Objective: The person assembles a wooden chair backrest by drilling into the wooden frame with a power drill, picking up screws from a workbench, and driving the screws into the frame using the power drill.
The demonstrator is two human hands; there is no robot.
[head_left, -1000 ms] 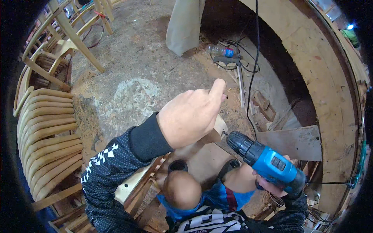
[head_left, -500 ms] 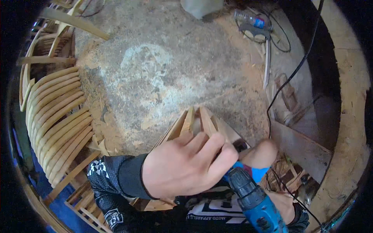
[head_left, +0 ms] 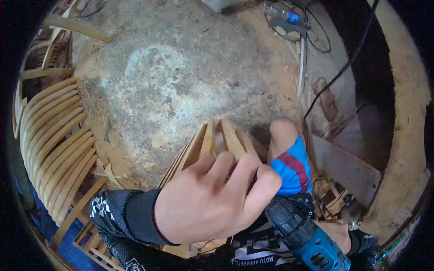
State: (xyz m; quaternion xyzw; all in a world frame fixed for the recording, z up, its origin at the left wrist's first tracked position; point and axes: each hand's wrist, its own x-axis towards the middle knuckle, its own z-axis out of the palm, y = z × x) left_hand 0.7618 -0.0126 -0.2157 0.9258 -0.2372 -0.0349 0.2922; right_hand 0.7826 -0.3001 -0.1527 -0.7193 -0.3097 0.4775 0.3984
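My left hand (head_left: 217,198) is closed in the middle of the view, its back upward and its fingers curled under. Thumb and forefinger point toward the drill's black chuck; whatever they pinch is hidden. Beneath and beyond this hand stands a wooden piece made of several narrow slats (head_left: 233,140), converging at its far end. At the lower right, a blue and black power drill (head_left: 318,248) is held by my right hand (head_left: 334,232), which shows only in part behind it. The chuck lies close beside the left hand's fingers.
Curved wooden pieces (head_left: 54,149) stand stacked in a row at the left. A bent knee in blue shorts (head_left: 294,167) is right of the slats. A black cable (head_left: 337,90) hangs at the right. A plastic bottle (head_left: 282,13) lies far off on the dusty floor (head_left: 167,90).
The knee has risen forward, showing more of the blue shorts. The drill has shifted slightly right and down. The left hand keeps its closed pose while the whole view has moved a little.
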